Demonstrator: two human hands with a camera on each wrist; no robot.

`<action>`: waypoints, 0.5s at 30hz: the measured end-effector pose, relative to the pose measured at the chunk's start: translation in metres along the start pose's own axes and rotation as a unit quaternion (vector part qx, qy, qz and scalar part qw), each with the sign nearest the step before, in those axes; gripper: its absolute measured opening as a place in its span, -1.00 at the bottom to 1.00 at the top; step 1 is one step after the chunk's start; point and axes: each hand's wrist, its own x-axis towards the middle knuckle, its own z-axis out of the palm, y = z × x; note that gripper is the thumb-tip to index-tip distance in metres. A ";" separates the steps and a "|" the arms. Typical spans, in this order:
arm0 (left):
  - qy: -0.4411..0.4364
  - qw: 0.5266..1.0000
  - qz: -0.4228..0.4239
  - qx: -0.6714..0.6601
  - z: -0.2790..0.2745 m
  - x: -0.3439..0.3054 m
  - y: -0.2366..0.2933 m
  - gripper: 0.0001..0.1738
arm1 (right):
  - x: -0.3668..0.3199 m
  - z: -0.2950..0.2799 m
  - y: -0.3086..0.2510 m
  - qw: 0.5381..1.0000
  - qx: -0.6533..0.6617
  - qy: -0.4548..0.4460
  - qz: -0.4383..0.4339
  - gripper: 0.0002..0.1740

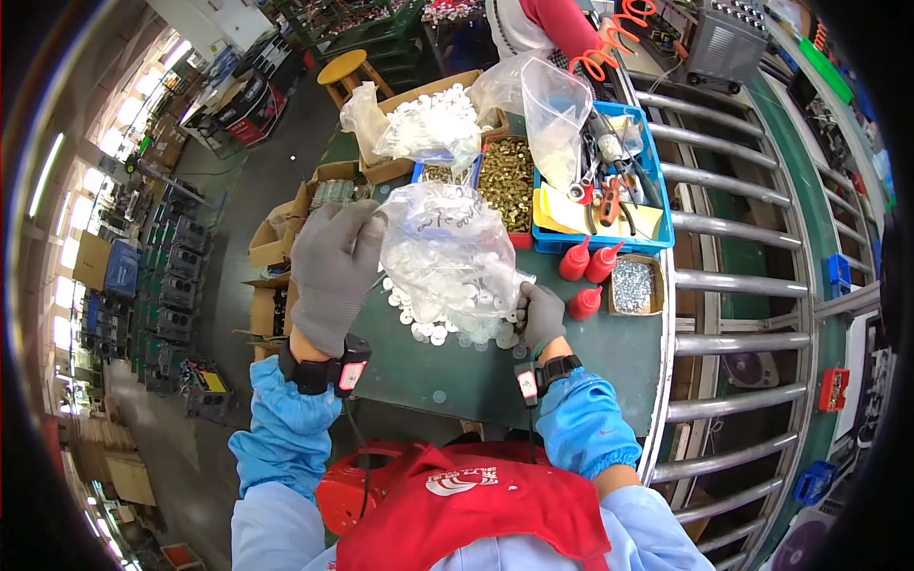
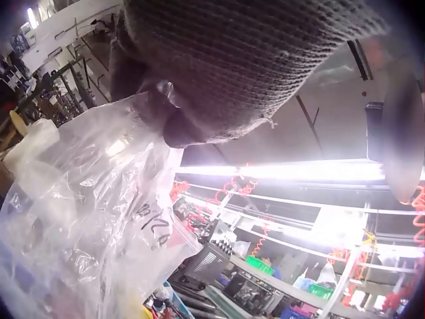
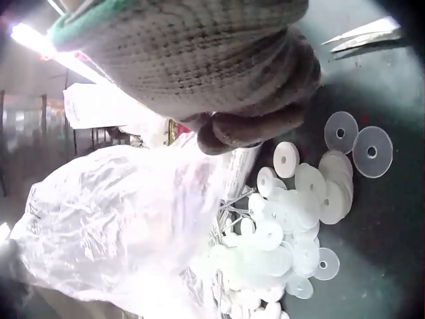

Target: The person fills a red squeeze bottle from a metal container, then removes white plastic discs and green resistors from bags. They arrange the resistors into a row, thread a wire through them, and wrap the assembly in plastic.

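A clear plastic bag (image 1: pixel 443 224) with black handwriting hangs between both hands, over a loose pile of white and translucent washers (image 3: pixel 292 242) on the green table. My gloved left hand (image 1: pixel 333 271) is raised and pinches the bag's upper left edge between thumb and fingers; in the left wrist view the bag (image 2: pixel 99 206) drops in folds from the glove (image 2: pixel 246 66). Lower down, my gloved right hand (image 1: pixel 543 316) pinches the bag's right edge with curled fingers, just above the washers. Two clear washers (image 3: pixel 372 151) lie apart from the pile.
Red bottles (image 1: pixel 585 304) and a small box of screws (image 1: pixel 635 285) stand right of the bag. Behind are a blue tool crate (image 1: pixel 657 205), a bin of brass fittings (image 1: pixel 506 176) and a carton of white parts (image 1: pixel 428 124). A roller conveyor (image 1: pixel 728 276) runs along the right.
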 end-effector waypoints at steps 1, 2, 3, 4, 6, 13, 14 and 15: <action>-0.009 1.000 0.002 -0.001 0.000 0.000 0.000 -0.78 | 0.006 0.000 0.003 0.999 0.034 -0.005 -0.012 -0.85; -0.007 1.000 -0.001 -0.003 0.000 -0.001 0.000 -0.78 | 0.012 0.000 0.006 0.997 0.067 -0.011 -0.025 -0.88; -0.005 1.000 -0.004 -0.004 -0.001 0.000 0.001 -0.78 | 0.001 0.006 -0.004 0.997 0.053 0.002 -0.057 -0.90; -0.003 1.000 -0.007 -0.006 -0.001 0.000 0.002 -0.78 | 0.001 0.008 -0.006 0.996 0.043 0.011 -0.072 -0.89; 0.009 1.000 0.001 -0.007 -0.007 0.000 0.008 -0.79 | 0.002 0.009 -0.010 0.994 0.024 0.032 -0.103 -0.85; 0.066 0.990 0.123 0.002 -0.007 -0.001 0.019 -0.81 | -0.029 0.013 0.004 0.986 0.026 0.097 -0.131 -0.66; 0.064 0.992 0.113 -0.007 -0.008 -0.006 0.021 -0.81 | -0.034 0.006 0.015 0.989 0.010 0.088 -0.121 -0.63; 0.065 0.992 0.109 -0.014 -0.009 -0.008 0.023 -0.81 | -0.036 0.005 0.021 0.990 -0.002 0.076 -0.116 -0.61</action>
